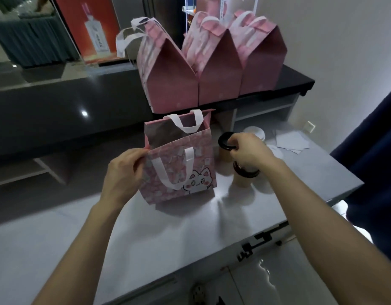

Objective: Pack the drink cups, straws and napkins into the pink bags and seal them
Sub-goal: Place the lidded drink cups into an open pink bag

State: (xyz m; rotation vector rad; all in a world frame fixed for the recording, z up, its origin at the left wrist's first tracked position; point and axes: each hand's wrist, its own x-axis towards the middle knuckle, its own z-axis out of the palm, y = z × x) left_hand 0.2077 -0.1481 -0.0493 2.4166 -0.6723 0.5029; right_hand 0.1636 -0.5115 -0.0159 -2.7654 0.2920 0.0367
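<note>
Head view, looking down on a pale work surface [190,234] at frame centre. My left hand [124,172] sits left of centre and pinches the left rim of the open pink bag [179,168], thumb and fingers curled on the paper edge. This bag stands upright at the middle of the frame, mouth open, white handles [185,122] raised at the back and hanging down its front, a cartoon cat printed at its lower right.

My right hand [249,150] lies just right of the bag, fingers curled down around the black lid [227,140] of a drink cup [225,155], gripping it at the rim; whether the cup is lifted off the surface I cannot tell. A second cup [243,179] with a dark lid stands below my right wrist, near the bag's lower right corner. A white-lidded cup [255,132] stands behind my right hand, partly hidden.

White napkins [291,139] lie flat at right of centre, well apart from the bag. Three closed pink bags [212,69] stand in a row on the dark raised counter [58,100] in the upper middle of the frame, tops folded over. A dark blue curtain [372,150] fills the right edge.
</note>
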